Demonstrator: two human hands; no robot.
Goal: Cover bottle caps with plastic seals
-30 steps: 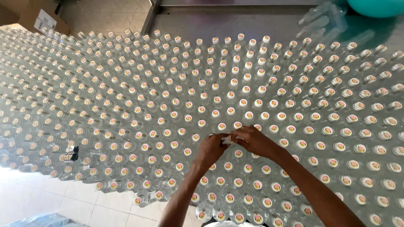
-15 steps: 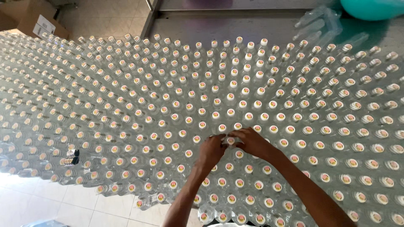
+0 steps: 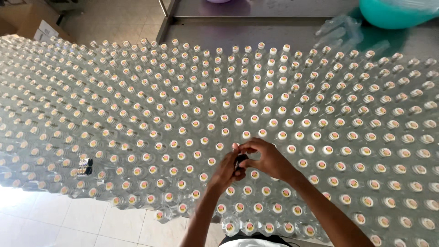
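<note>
Several rows of clear plastic bottles (image 3: 238,121) with pale, orange-centred tops fill the surface. Both my hands meet over one bottle in the near middle. My left hand (image 3: 223,173) wraps around that bottle's neck from the left. My right hand (image 3: 270,158) curls over it from the right, and its fingertips pinch a small dark cap (image 3: 240,161) on the bottle's top. The bottle's body is hidden under my hands.
Two bottles with dark caps (image 3: 84,167) stand near the left front edge. A grey metal table (image 3: 256,27) lies beyond the bottles, with a teal bowl (image 3: 393,11) and a clear plastic glove (image 3: 340,29) on it. A cardboard box (image 3: 43,33) sits far left, and pale floor tiles (image 3: 68,219) show below.
My hands have drifted slightly toward me over the bottles and stayed together. The dark cap between my fingers now shows.
</note>
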